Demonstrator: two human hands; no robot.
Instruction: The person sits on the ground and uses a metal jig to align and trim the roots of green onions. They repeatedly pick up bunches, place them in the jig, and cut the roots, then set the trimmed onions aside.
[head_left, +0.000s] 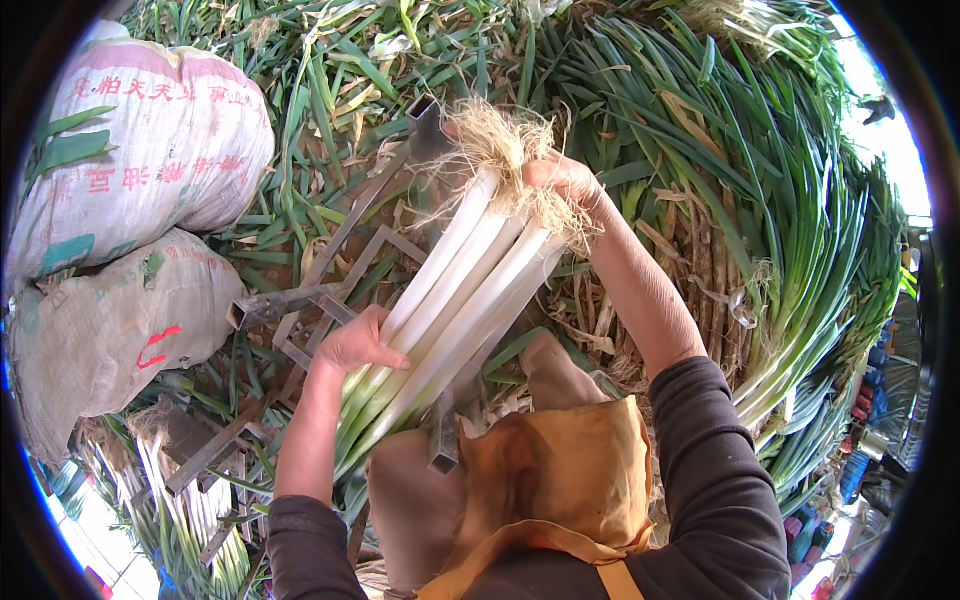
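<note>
A bundle of large green onions (469, 274) slants across the middle of the view, its white stalks peeled and its pale roots (502, 142) at the upper end. My left hand (364, 341) grips the bundle low down, thumb over the stalks, where white turns to green. At the root end my right hand (559, 176) is closed around the bundle, its fingers partly hidden by roots. The green leaves run down past my left forearm, mostly out of sight. Beneath the bundle stands a frame of square metal tubing (330, 292).
Two stuffed woven sacks, a printed one (150, 142) above a greyish one (127, 322), lie at the left. A high heap of unpeeled green onions (720, 187) fills the right. Peeled onions (187, 510) lie at lower left. Loose leaves (345, 67) cover the ground ahead.
</note>
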